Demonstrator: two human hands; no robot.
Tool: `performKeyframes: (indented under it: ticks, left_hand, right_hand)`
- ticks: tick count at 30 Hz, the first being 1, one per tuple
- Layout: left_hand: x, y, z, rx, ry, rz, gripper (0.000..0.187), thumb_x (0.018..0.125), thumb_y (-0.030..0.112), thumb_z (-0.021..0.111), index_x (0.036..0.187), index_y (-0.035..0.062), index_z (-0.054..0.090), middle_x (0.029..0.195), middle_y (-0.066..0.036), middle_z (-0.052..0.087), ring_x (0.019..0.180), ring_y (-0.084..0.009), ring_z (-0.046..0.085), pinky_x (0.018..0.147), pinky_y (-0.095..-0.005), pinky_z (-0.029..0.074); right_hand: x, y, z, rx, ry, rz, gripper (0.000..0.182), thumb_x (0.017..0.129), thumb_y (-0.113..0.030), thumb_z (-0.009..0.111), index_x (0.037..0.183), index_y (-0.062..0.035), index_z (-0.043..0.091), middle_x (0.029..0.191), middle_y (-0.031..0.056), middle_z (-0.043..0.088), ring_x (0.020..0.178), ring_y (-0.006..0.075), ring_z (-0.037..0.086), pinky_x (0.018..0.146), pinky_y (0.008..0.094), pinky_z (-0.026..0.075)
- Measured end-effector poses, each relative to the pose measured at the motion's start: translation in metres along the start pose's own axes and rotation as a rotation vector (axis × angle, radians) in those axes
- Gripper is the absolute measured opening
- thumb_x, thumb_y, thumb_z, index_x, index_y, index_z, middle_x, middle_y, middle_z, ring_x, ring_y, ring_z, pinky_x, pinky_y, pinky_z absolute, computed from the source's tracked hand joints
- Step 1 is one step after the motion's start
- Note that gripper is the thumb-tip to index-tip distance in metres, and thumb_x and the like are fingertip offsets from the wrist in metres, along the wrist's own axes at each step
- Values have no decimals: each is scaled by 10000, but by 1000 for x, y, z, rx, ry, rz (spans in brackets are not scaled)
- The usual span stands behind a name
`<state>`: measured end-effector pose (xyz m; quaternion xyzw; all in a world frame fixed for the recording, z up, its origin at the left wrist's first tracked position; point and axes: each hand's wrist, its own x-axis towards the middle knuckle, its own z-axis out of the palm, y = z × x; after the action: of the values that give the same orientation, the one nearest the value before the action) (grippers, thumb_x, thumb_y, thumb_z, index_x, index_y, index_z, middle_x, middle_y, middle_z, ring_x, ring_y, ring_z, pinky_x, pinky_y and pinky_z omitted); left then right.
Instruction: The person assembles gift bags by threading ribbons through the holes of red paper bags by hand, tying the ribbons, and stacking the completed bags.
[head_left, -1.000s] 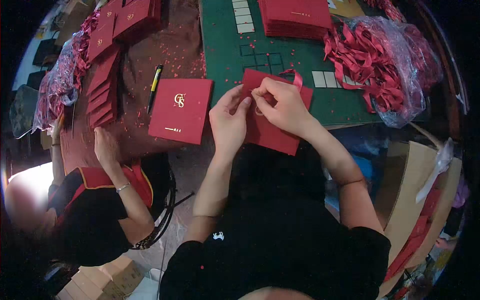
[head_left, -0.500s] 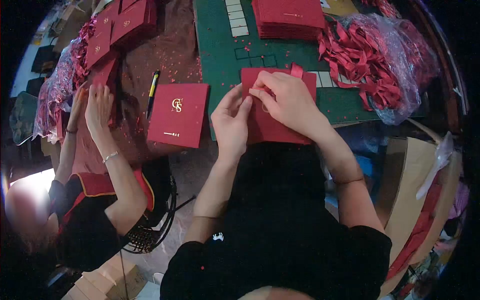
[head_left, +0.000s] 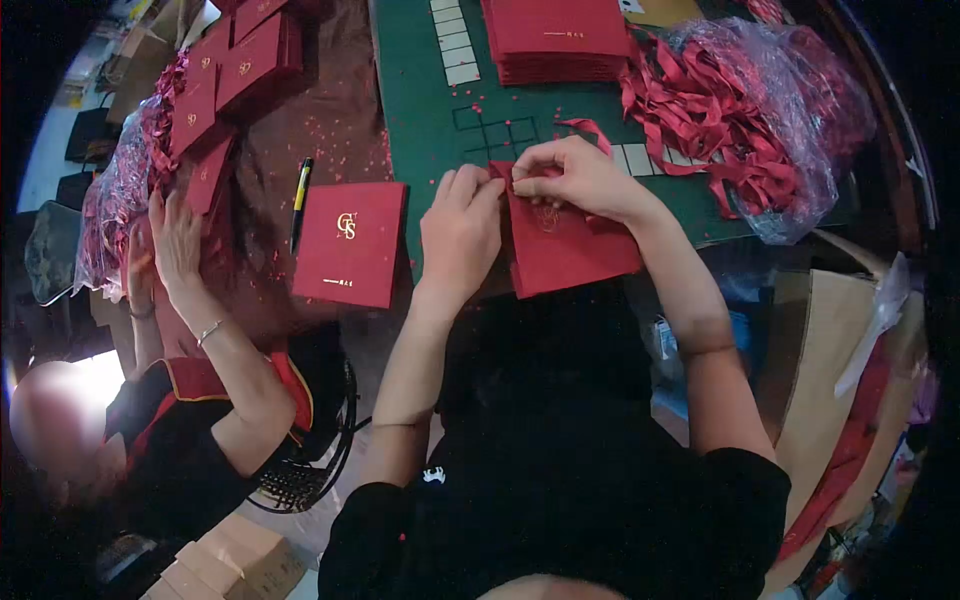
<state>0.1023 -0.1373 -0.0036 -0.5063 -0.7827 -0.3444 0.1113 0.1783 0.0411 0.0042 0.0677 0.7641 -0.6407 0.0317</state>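
A red folder [head_left: 570,250] lies at the near edge of the green mat, turned slightly. My left hand [head_left: 461,230] has its fingers closed on the folder's upper left corner. With thumb and index finger pinched, my right hand [head_left: 575,180] is over the folder's top edge; what it pinches is hidden. A red ribbon [head_left: 590,129] shows just above this hand. Left of my left hand lies another red folder [head_left: 350,243] with gold lettering, and a black and yellow pen [head_left: 301,200] rests along its left side.
Folder stacks stand at the top [head_left: 555,40] and upper left [head_left: 245,70]. Red ribbons [head_left: 700,130] spill from a plastic bag at the right. A co-worker's hands [head_left: 175,240] are at the left. Cardboard [head_left: 815,370] stands at the lower right.
The folder in front of me has tilted and shifted slightly down and right. My left hand has turned back-up and moved onto its corner; my right hand remains pinched near the top edge.
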Motion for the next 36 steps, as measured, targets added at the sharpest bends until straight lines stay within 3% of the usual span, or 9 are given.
performKeyframes:
  ticks: [5, 14, 18, 21, 23, 26, 28, 30, 36]
  left_hand:
    - [3, -7, -13, 264, -129, 183, 145, 765, 48, 631, 908, 52, 610, 893, -75, 528, 821, -263, 506, 706, -373, 425]
    - [-13, -25, -67, 606, -100, 17, 117, 797, 139, 623, 871, 49, 626, 891, -36, 519, 839, -237, 499, 710, -390, 391]
    - [-24, 2, -41, 466, 126, -44, 390, 817, 58, 601, 1206, 39, 590, 968, -129, 542, 868, -284, 526, 741, -398, 422]
    - [-37, 34, -9, 62, -145, -77, 582, 847, 160, 623, 1347, -43, 403, 1382, -237, 408, 1227, -369, 456, 1018, -430, 375]
    - [-47, 35, 7, 255, -237, -107, 584, 884, 239, 577, 1357, -48, 393, 1430, -220, 373, 1286, -315, 422, 1042, -432, 348]
    - [-48, 42, 4, 393, -248, -155, 598, 890, 310, 563, 1375, -2, 406, 1443, -160, 390, 1309, -224, 415, 1078, -440, 275]
    - [-46, 41, 4, 387, -232, -149, 591, 888, 311, 569, 1366, 0, 416, 1430, -158, 408, 1293, -229, 431, 1084, -450, 241]
    - [-45, 40, 4, 381, -216, -137, 572, 885, 296, 574, 1347, -11, 431, 1414, -160, 428, 1272, -239, 450, 1083, -444, 230]
    - [-41, 36, 2, 336, -218, -120, 592, 875, 316, 590, 1338, -17, 432, 1403, -176, 432, 1273, -256, 447, 1085, -463, 227]
  right_hand:
    - [2, -7, -14, -19, -127, 102, 204, 806, -173, 731, 916, -13, 667, 778, 38, 656, 749, 80, 584, 670, 242, 469]
    - [8, -4, -13, 71, -186, 164, 155, 804, -104, 704, 849, 26, 633, 707, 72, 657, 638, 100, 621, 537, 234, 466]
    - [8, -6, -2, -125, -117, 86, 158, 785, -118, 709, 817, 12, 625, 712, 113, 660, 651, 158, 635, 588, 319, 488]
    - [3, -11, 8, -421, 33, 61, 186, 771, -177, 698, 833, -24, 614, 797, 135, 664, 766, 282, 649, 682, 383, 489]
    - [-17, -26, 3, -598, 88, -96, 195, 807, -198, 685, 859, -28, 603, 722, 118, 634, 638, 222, 613, 589, 345, 448]
    - [-73, -50, -24, -812, 148, -160, 216, 790, -238, 694, 836, -43, 611, 675, 127, 607, 615, 282, 602, 564, 365, 433]
    - [-109, -71, -35, -881, 92, 34, 215, 791, -238, 693, 793, -38, 614, 624, 133, 577, 585, 295, 595, 520, 358, 421]
    - [-130, -66, -38, -773, -76, 159, 254, 807, -333, 665, 797, -82, 637, 686, 150, 600, 670, 361, 597, 570, 454, 429]
    - [-118, -27, -7, 252, -610, -53, 150, 836, -120, 670, 877, 24, 674, 790, 109, 689, 722, 177, 652, 675, 293, 501]
